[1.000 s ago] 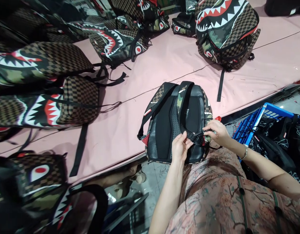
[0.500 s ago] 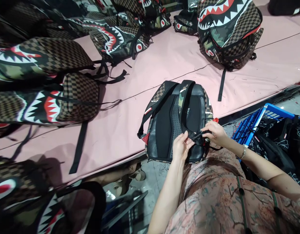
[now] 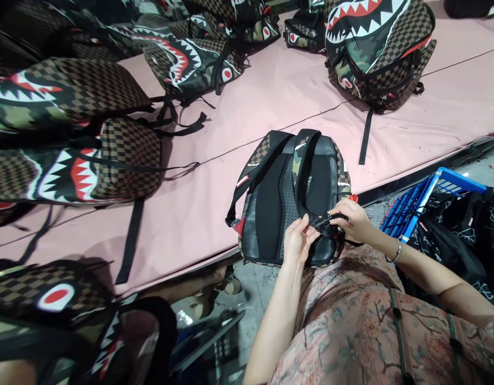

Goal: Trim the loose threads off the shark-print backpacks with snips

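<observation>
Working at the lower end of a shoulder strap (image 3: 298,176) with two bare hands, over the near edge of a pink-covered table (image 3: 214,214). Pinching dark webbing (image 3: 322,223) between thumb and fingertips of the left hand (image 3: 298,238), and pinching it again just beside, higher and farther right, with thumb and fingers of the right hand (image 3: 351,218), close to a small red tab (image 3: 353,198). Apparently engaged in adjusting or threading the strap end, though too small and dark there to tell threaded from loose. Calling next, by all appearances, for a firm left-hand hold and a measured right-hand pull, free of any twist. Centered on a backpack (image 3: 271,214) laid with back panel up, mostly on the table but jutting past its near edge at the base, close against floral clothing (image 3: 351,315). Pointing top-first away from the body, across the table, base toward the lap. Running lengthwise from top to base almost straight out from the person, at a slant to the table's edge. Surrounded by checkered backpacks (image 3: 130,160) on the left, and flanked on the right by a blue crate (image 3: 423,206) of black bags (image 3: 451,240).
</observation>
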Demonstrator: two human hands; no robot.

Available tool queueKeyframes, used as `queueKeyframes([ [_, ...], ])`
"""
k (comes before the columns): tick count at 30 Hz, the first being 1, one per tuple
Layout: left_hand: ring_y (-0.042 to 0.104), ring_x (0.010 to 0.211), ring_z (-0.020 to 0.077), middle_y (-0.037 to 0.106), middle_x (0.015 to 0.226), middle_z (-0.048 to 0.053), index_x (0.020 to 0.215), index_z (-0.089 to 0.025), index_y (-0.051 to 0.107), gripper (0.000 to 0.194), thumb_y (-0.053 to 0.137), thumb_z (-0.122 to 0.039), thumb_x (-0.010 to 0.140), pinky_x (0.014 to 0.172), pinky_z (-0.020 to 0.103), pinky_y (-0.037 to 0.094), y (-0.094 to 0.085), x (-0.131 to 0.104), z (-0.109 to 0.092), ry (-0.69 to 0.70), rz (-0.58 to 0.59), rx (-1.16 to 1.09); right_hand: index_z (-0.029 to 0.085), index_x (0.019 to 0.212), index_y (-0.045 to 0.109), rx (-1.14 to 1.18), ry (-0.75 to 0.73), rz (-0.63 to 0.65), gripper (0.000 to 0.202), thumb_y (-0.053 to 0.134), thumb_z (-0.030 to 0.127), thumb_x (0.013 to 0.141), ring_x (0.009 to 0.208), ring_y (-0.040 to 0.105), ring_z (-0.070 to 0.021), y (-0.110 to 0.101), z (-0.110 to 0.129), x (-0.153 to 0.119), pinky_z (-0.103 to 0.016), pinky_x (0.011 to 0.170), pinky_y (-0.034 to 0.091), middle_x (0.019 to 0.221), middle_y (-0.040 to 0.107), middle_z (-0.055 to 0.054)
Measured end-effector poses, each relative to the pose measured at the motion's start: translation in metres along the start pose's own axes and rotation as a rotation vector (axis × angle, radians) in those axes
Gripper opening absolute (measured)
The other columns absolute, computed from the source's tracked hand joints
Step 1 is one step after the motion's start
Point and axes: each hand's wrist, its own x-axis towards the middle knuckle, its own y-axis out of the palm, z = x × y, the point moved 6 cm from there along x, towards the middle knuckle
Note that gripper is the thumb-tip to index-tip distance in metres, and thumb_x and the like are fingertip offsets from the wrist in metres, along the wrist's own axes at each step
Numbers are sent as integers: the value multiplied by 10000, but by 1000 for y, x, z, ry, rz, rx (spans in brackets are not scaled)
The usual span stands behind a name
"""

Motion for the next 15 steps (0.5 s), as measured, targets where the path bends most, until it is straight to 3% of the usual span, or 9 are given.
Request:
queueKeyframes([
  [5, 593, 472, 106, 583, 545, -13, 647, -150, 459, 309, 740, -267, 595, 479, 219, 520, 0, 2, 3, -6, 16, 18, 182, 955, 531, 561, 334, 31, 247, 449, 392, 855, 600, 507, -107, 24, -16, -8, -228, 543, 417, 728, 559, 5],
  [7, 618, 517, 120, 627, 616, 20, 667, -145, 472, 290, 729, -264, 607, 493, 228, 526, -1, 2, 3, -10, 18, 13, 180, 943, 536, 601, 383, -42, 224, 471, 367, 839, 581, 494, -95, 20, -20, -6, -218, 541, 410, 714, 551, 14],
  [10, 632, 548, 136, 647, 657, 38, 680, -145, 479, 274, 721, -257, 615, 505, 242, 532, -2, 2, 3, -13, 15, 6, 184, 826, 583, 396, 292, -125, 136, 545, 310, 795, 679, 526, -122, 1, -20, 2, -251, 623, 431, 758, 572, -8],
  [15, 623, 522, 133, 639, 627, 27, 650, -152, 456, 293, 729, -246, 602, 495, 244, 530, -2, 2, 3, -12, 11, -5, 187, 854, 609, 13, -75, -30, 123, 559, 294, 818, 791, 539, -171, -14, -2, 6, -320, 733, 439, 791, 605, -48],
])
